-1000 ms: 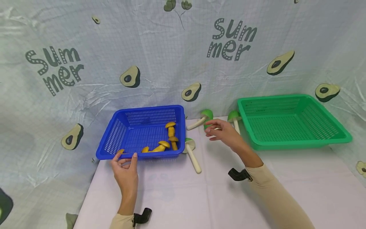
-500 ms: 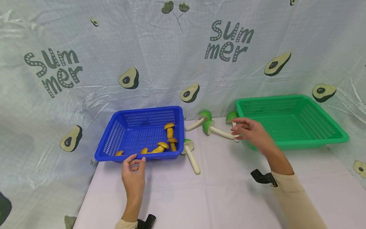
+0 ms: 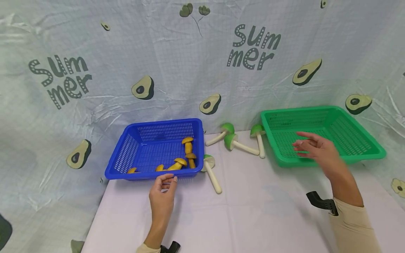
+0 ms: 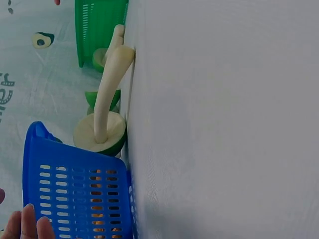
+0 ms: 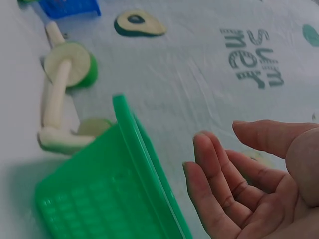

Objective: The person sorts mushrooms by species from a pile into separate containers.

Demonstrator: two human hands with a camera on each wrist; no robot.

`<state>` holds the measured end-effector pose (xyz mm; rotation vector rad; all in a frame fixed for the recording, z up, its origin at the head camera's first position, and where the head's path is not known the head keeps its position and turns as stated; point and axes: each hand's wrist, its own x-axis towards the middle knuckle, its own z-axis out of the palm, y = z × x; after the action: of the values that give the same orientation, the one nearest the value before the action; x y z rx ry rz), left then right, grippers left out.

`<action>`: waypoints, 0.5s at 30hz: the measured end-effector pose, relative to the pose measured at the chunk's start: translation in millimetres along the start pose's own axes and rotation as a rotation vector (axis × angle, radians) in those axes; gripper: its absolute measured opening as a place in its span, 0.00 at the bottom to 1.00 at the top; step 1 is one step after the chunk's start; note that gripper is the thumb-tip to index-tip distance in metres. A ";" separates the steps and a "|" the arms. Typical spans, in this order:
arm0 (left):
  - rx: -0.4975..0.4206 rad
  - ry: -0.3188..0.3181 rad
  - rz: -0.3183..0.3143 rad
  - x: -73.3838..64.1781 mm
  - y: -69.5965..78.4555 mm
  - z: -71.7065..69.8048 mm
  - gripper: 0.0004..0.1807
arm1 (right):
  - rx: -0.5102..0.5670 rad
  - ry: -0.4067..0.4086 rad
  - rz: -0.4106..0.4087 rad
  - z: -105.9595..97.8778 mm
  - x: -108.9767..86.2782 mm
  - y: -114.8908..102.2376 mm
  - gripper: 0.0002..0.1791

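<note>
Four green-capped mushrooms lie on the desk point(image 3: 246, 218) between two baskets. The nearest mushroom point(image 3: 213, 179) has its cap just beside the blue basket point(image 3: 164, 122), its stem pointing toward the person. Behind lie a middle mushroom point(image 3: 232, 142) and a back mushroom point(image 3: 227, 127), caps side by side; a far mushroom point(image 3: 260, 144) stays by the green basket point(image 3: 360, 131), its stem end close to the middle one's. Each has a rounded, smooth green cap, a pale underside and a cream stem, thick and blunt-ended. Inside the blue basket, yellow mushrooms point(image 3: 179, 162), with domed caps and stubby stems, lie along the front and right.

The left hand point(image 3: 162, 192) is loosely bent with nothing in it, by the blue basket's front rim; contact cannot be told. The right hand point(image 3: 319, 151), thumb and fingers spread and relaxed, holds nothing either and hovers in front of the green basket's interior.

The work looks to be between grasps: yellow ones gathered, green ones not yet. Handling a green one would call for a pinch round its slim stem, with neighbouring stems left undisturbed.

Both baskets appear to be rigid moulded plastic, slotted, with flared rims. The desk wears a pale, faintly creased cloth; behind hangs a wrinkled backdrop point(image 3: 177, 56) printed with avocados.
</note>
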<state>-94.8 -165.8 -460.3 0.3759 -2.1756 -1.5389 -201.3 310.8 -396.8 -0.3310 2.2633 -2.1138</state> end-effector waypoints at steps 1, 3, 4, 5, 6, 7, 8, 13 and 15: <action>-0.003 -0.020 0.005 -0.8 -0.2 1.3 0.10 | 0.021 0.026 0.000 -5.0 -2.6 1.0 0.18; -0.006 -0.063 0.014 -2.3 -0.6 3.6 0.10 | 0.068 0.070 -0.006 -14.2 -8.2 2.8 0.18; -0.004 -0.086 0.016 -3.0 -0.8 4.7 0.10 | 0.076 0.103 -0.003 -18.0 -11.0 3.4 0.18; -0.002 -0.110 0.015 -3.6 -1.0 5.9 0.11 | 0.088 0.137 0.001 -21.4 -13.8 3.6 0.18; 0.004 -0.133 0.013 -4.3 -1.1 7.1 0.11 | 0.097 0.176 0.006 -24.3 -16.5 4.0 0.17; 0.014 -0.154 0.013 -4.9 -1.3 8.2 0.12 | 0.113 0.215 0.010 -27.0 -19.4 4.3 0.17; 0.021 -0.171 0.010 -5.7 -1.3 9.3 0.12 | 0.137 0.254 0.009 -29.3 -21.9 4.6 0.17; 0.036 -0.236 -0.004 -8.8 -0.4 13.7 0.14 | 0.218 0.482 0.015 -37.5 -32.3 6.7 0.16; 0.037 -0.260 -0.007 -9.4 -0.4 15.6 0.16 | 0.232 0.589 0.045 -40.1 -34.9 7.8 0.15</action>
<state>-94.6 -148.8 -467.0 0.2037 -2.4040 -1.6307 -174.8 356.7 -405.7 0.3999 2.1894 -2.6805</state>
